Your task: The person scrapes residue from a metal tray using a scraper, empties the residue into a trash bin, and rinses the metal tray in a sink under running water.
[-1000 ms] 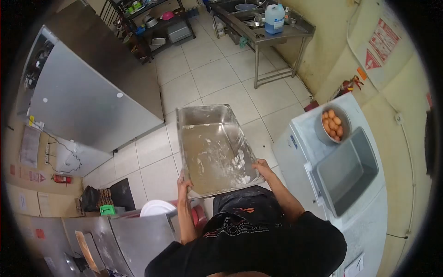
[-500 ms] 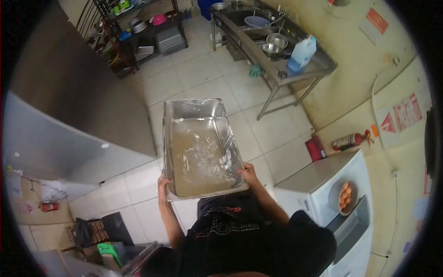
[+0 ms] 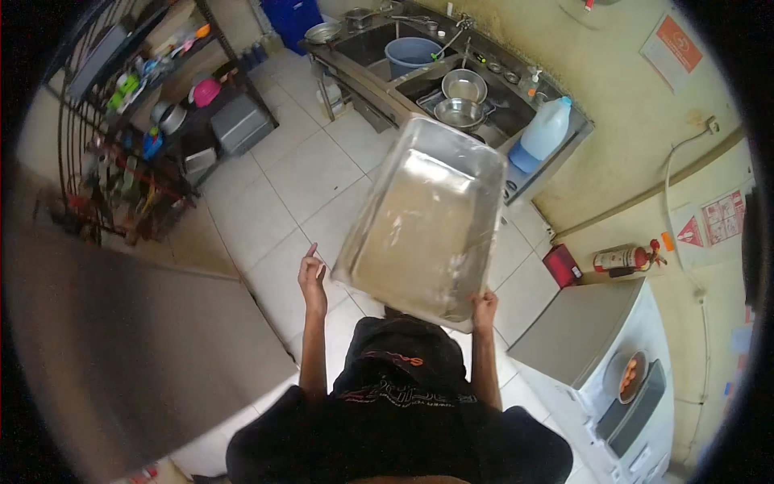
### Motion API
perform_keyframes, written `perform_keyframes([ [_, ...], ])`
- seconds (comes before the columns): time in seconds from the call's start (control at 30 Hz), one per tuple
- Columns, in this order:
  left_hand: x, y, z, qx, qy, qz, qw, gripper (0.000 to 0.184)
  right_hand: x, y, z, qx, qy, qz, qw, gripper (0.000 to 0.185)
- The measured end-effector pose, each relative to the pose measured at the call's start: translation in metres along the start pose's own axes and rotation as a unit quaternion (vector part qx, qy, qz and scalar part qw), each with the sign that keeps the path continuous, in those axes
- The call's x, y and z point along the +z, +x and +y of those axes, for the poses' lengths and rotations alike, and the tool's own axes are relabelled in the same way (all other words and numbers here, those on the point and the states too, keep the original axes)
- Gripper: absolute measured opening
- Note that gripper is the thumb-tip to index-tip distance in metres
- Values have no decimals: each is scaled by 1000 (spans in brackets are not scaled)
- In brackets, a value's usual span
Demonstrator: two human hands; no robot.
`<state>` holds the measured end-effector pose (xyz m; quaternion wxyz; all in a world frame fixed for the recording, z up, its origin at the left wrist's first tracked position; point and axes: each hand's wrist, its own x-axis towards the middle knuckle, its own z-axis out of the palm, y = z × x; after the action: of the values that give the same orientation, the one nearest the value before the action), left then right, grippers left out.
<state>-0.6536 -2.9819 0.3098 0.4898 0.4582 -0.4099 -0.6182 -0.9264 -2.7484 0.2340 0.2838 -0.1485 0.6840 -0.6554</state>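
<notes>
Space now between the left hand [image 3: 312, 278] and the pan [image 3: 419, 234] — it has let go of the rim, index finger up, the others loosely curled round nothing. So the right hand [image 3: 484, 309] alone steadies it, pinching the near right corner. Pan's mid-frame, slanting toward upper right — dull metal, cloudy pale smears across its bottom, shine at the far end. Beyond, upper right, a jug [image 3: 548, 129] and metal bowls [image 3: 459, 114] by the sink [image 3: 355, 44].
</notes>
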Motion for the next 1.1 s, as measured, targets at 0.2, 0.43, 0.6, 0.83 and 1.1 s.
perform_keyframes([
  [0.2,-76,126,-5,42,91,40,994,15,93,108,-40,17,93,110,989,16],
  [0.43,-93,353,14,2,132,59,990,33,196,212,-14,45,74,205,975,19],
  [0.6,5,552,51,11,148,-139,979,35,260,280,-11,-2,82,254,964,19],
  [0.83,198,745,14,-40,221,-367,903,30,296,345,5,7,61,267,962,26],
  [1.1,392,881,-68,-160,219,-489,829,30,323,413,-23,105,27,281,953,22],
])
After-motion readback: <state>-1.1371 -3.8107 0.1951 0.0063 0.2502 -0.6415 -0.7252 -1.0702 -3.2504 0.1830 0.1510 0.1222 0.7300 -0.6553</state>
